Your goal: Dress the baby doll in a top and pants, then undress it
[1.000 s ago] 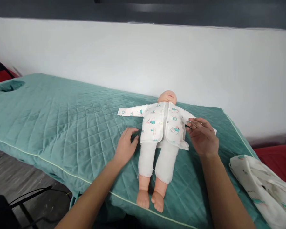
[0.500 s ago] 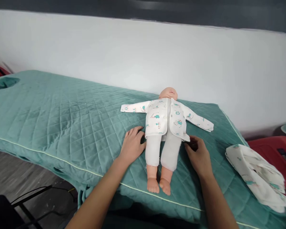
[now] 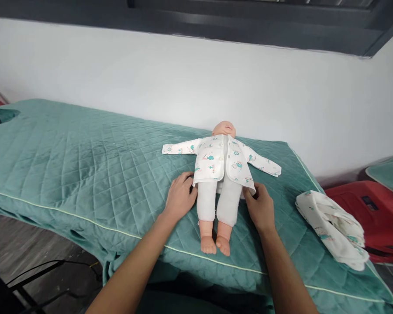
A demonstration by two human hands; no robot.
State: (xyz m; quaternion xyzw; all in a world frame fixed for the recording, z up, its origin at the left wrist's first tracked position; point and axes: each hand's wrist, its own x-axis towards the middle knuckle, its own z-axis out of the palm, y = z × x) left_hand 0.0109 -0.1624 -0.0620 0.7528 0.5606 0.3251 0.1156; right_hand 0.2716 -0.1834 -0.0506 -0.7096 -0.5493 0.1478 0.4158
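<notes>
A baby doll (image 3: 207, 203) lies on its back on the green quilted bed cover, feet toward me. It wears a white printed baby jacket (image 3: 211, 159), sleeves spread and front edges apart. Its legs are covered in white fabric; the feet are bare. At the lower left corner of the jacket, my left hand (image 3: 180, 196) is closed, with the hem between thumb and fingers. On the opposite side, my right hand (image 3: 260, 205) pinches the right corner of the hem, its fingertips partly hidden under the cloth.
A folded white printed garment (image 3: 332, 226) rests on the bed cover (image 3: 118, 174) to the right. Beyond the bed's right edge is a red bag (image 3: 370, 213). A white wall (image 3: 150, 74) runs along the back. Black cables (image 3: 46, 264) lie at lower left.
My right hand has moved inward and now grips the jacket's right hem corner. My left fingers have come up to the left hem. The camera view has shifted slightly to the right.
</notes>
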